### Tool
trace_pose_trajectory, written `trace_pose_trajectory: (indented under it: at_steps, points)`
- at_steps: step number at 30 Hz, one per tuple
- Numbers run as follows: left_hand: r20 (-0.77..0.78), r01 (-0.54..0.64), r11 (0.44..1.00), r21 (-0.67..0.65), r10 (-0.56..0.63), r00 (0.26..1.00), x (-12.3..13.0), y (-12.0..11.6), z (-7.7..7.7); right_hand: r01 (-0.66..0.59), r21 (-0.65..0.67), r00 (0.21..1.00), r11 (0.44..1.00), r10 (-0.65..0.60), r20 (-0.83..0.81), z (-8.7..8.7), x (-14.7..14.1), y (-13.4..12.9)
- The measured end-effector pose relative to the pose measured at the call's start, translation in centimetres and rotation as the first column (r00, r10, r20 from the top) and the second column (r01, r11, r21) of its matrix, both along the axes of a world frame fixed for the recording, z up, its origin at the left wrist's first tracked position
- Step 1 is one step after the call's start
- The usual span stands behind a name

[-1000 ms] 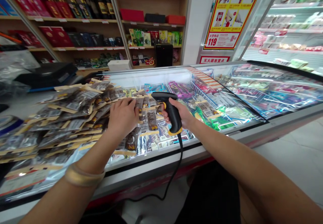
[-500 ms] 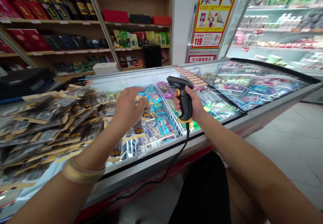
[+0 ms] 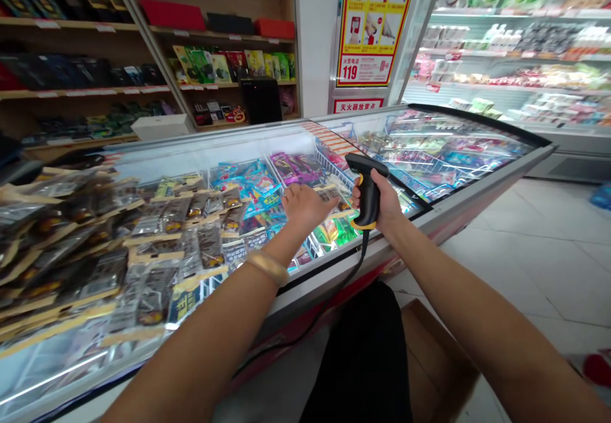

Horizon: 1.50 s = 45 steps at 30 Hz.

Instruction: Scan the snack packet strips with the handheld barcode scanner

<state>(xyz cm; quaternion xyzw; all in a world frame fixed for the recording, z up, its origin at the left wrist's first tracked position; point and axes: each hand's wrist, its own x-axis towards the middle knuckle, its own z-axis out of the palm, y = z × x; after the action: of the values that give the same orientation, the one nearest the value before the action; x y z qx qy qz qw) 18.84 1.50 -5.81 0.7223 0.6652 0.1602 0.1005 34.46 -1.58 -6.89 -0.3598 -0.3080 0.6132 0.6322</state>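
While the right hand [image 3: 389,201] holds the black-and-yellow barcode scanner [image 3: 369,197] upright, its fingers wrapped around the handle, the left hand [image 3: 308,208] is just to the scanner's left, palm down, with fingers spread and thumb pointing toward it. Part of a brown packet [image 3: 344,205] shows between that thumb and the scanner; whether the left hand touches it, I cannot tell. A gold-coloured bracelet [image 3: 268,266] circles the left wrist, lower and to the left of the scanner. From the scanner's base a dark cable [image 3: 356,268] hangs down in front of the glass-topped freezer [image 3: 477,201].

Further left of the scanner, flat brown packets [image 3: 207,245] lie spread over the glass, and well left of it they rise into an overlapping pile [image 3: 52,238]. Green packets [image 3: 341,229] show just below and left of the scanner, blue packets [image 3: 252,178] farther left. Behind the scanner, a yellow-and-red poster [image 3: 375,25] hangs upright.
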Motion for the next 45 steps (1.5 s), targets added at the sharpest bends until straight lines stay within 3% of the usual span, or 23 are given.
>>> trace_pose_trajectory:
  at_steps: [6, 9, 12, 17, 19, 22, 26, 33, 39, 45]
  points:
    - [0.075, 0.08, 0.997, -0.017, -0.078, 0.994, 0.3, 0.6, -0.6, -0.03, -0.002, 0.998, 1.0, 0.03, 0.047, 0.1, -0.5, 0.2]
    - [0.246, 0.198, 0.98, -0.028, -0.185, 0.951, -0.8, 0.4, -0.3, -0.05, 0.024, 0.998, 0.998, 0.049, 0.043, 0.2, -0.6, -0.1]
    - [0.438, 0.214, 0.977, -0.003, -0.192, 0.878, -3.1, -0.2, 0.4, -0.075, 0.052, 0.997, 0.996, 0.073, 0.038, 0.4, -1.0, -0.2]
    - [0.554, 0.125, 0.992, 0.024, -0.117, 0.824, -9.1, -1.2, 2.3, -0.16, 0.119, 0.987, 0.98, 0.16, 0.011, 1.1, -3.7, 0.7]
    - [0.537, 0.082, 0.996, 0.041, -0.091, 0.839, -11.8, -1.3, 2.8, -0.232, 0.151, 0.972, 0.961, 0.235, -0.002, 1.8, -5.6, 1.4]
    - [0.425, 0.027, 0.981, 0.19, -0.107, 0.899, -15.3, -1.3, 3.0, -0.346, 0.175, 0.936, 0.922, 0.352, -0.001, 3.0, -8.9, 2.3]
    - [0.319, -0.002, 0.945, 0.327, -0.108, 0.942, -17.9, -1.7, 2.6, -0.473, 0.169, 0.875, 0.865, 0.483, -0.021, 3.3, -12.2, 2.6]
    - [0.159, -0.008, 0.963, 0.27, -0.036, 0.987, -18.1, -2.9, 1.7, -0.592, 0.127, 0.804, 0.796, 0.595, 0.015, 1.4, -12.1, 1.6]
    - [0.13, 0.007, 0.967, 0.255, -0.041, 0.991, -18.2, -2.9, 1.5, -0.64, 0.144, 0.767, 0.755, 0.638, 0.062, 1.3, -12.2, 1.3]
    - [0.115, 0.003, 0.968, 0.252, -0.033, 0.993, -18.2, -2.9, 1.4, -0.65, 0.111, 0.76, 0.752, 0.643, 0.097, 1.1, -12.3, 1.2]
